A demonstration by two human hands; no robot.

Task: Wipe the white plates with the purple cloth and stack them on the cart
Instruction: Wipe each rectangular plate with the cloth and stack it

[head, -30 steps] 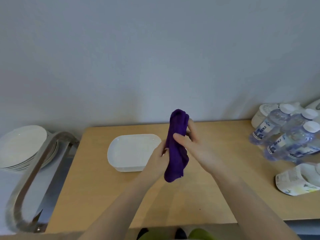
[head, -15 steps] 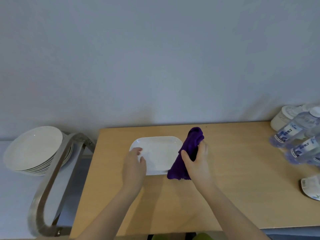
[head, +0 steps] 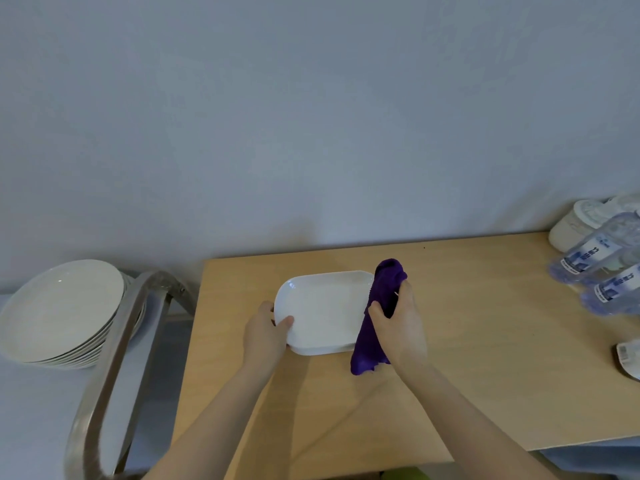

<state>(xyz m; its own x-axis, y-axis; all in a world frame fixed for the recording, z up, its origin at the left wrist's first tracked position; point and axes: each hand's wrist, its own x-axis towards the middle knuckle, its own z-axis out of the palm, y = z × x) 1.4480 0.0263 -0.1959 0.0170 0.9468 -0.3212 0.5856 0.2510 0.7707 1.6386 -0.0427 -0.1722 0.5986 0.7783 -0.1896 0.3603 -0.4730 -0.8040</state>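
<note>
1. A white rectangular plate (head: pixel 323 311) with rounded corners lies flat on the wooden counter (head: pixel 467 358), near its back left part.
2. The left hand (head: pixel 265 336) grips the plate's left edge: the thumb lies on top of the rim and the other fingers curl under the edge, out of sight.
3. The right hand (head: pixel 400 329) holds the purple cloth (head: pixel 375 313) bunched lengthwise, with thumb and fingers clamped round its middle.
4. The cloth lies along the plate's right edge and overlaps the rim there. Its upper end stands past the plate's far right corner, and its lower end hangs onto the counter in front of the plate.
5. To the left of the counter stands a cart with a curved metal handle (head: pixel 114 358). A stack of round white plates (head: pixel 62 313) sits on the cart, behind the handle and well apart from the rectangular plate.
6. At the counter's right end lie clear water bottles (head: pixel 595 258) with blue labels, beside a white lidded container (head: pixel 575 225) near the wall. Another white labelled item (head: pixel 628 358) shows only partly at the right edge.
7. Both forearms reach in from the bottom of the view.
</note>
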